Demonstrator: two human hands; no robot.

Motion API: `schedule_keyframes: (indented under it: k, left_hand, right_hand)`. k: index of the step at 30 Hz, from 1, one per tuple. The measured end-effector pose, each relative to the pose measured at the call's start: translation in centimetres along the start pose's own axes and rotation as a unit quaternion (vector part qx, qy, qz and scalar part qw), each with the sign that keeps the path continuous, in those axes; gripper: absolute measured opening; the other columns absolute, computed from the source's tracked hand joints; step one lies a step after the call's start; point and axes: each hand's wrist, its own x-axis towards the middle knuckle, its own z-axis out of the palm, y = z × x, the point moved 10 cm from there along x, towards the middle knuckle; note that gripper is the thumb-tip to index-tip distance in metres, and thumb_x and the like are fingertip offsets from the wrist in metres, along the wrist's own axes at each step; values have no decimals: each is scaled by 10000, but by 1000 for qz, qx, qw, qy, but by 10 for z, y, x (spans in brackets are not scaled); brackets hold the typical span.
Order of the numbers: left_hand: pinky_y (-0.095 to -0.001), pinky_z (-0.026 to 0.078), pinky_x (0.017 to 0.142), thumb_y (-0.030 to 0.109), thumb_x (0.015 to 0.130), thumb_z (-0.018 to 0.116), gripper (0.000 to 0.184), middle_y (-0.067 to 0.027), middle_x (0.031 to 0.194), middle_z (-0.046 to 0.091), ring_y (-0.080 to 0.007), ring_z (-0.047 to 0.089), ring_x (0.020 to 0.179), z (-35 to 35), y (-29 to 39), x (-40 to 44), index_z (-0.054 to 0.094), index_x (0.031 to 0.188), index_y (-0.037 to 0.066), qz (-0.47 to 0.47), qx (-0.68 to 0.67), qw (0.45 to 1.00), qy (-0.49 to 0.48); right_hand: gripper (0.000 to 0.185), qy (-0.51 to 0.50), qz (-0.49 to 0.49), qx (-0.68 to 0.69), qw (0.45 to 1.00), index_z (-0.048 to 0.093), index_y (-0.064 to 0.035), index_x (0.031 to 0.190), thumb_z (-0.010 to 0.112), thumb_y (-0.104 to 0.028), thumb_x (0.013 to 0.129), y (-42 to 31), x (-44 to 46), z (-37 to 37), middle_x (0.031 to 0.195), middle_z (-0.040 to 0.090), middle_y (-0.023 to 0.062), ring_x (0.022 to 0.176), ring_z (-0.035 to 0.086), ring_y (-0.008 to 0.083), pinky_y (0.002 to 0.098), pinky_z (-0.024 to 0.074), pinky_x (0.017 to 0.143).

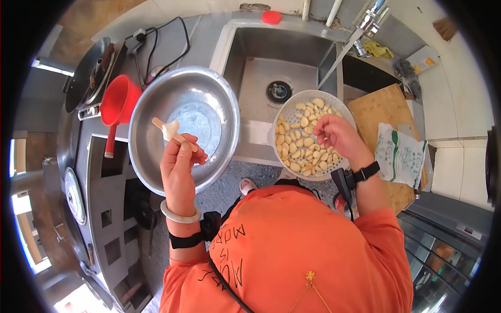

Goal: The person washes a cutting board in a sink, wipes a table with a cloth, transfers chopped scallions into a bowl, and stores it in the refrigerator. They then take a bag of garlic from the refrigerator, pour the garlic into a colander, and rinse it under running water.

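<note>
In the head view my left hand (pixel 180 156) grips a flat wooden stick (pixel 187 143) with a pale lump (pixel 170 130) near its upper end. It is over the right part of a large metal basin (pixel 143 151). My right hand (pixel 336 134) is above the right side of a white perforated colander (pixel 274 130), its fingers curled together; what they hold, if anything, is hidden. Many pale peeled cloves (pixel 298 143) lie spread in the colander.
Behind the colander is a metal sink (pixel 261 73) with a faucet (pixel 371 23). A red dipper (pixel 119 99) and a wok (pixel 83 78) stand at the left. At the right, a plastic bag (pixel 399 156) lies on a wooden cutting board (pixel 378 107).
</note>
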Motion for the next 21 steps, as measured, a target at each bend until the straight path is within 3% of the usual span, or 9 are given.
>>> schedule_keyframes:
  k: [2, 14, 17, 19, 20, 21]
  left_hand:
    - [-234, 416, 608, 144, 915, 438, 177, -33, 711, 554, -101, 524, 661, -6, 1, -2, 539, 925, -1, 10, 29, 1000, 9]
    - [-228, 415, 614, 156, 917, 439, 182, -36, 722, 555, -98, 521, 663, -14, 5, -3, 537, 927, 3, 16, 14, 1000, 23]
    - [-231, 418, 618, 160, 916, 445, 185, -34, 724, 554, -100, 521, 659, -9, 2, -2, 539, 927, 1, 15, 27, 1000, 7]
    - [-233, 419, 620, 161, 915, 448, 187, -33, 726, 554, -100, 520, 657, -7, 2, 0, 540, 927, -1, 17, 34, 999, -5]
    - [-234, 420, 620, 164, 915, 451, 188, -33, 725, 553, -101, 519, 655, -6, 1, 2, 541, 926, -1, 13, 28, 999, -9]
    - [-235, 420, 620, 166, 914, 454, 189, -32, 724, 552, -101, 518, 652, -4, -3, 2, 542, 924, -2, 6, 21, 1000, -15]
  right_hand:
    - [143, 10, 38, 0, 999, 547, -45, 834, 416, -48, 776, 3, 9, 6, 742, 566, 30, 593, 530, 93, 198, 409, 485]
    - [112, 2, 21, 20, 1000, 558, -43, 814, 460, -95, 803, 3, 10, -3, 694, 532, 2, 542, 481, 85, 192, 384, 482]
    - [128, 44, 8, -88, 995, 569, -37, 788, 511, -148, 810, 8, 18, -4, 669, 525, -9, 534, 481, 87, 213, 386, 480]
    - [151, 73, -144, -356, 921, 581, -38, 749, 563, -182, 792, -2, 30, 8, 638, 510, -7, 548, 484, 94, 249, 392, 490]
    - [123, 85, -174, -405, 893, 573, -31, 709, 585, -145, 752, 1, 36, 13, 633, 522, 41, 575, 531, 165, 309, 417, 526]
    - [123, 86, -174, -406, 893, 573, -31, 709, 585, -145, 752, 0, 37, 20, 633, 522, 41, 575, 531, 165, 309, 417, 526]
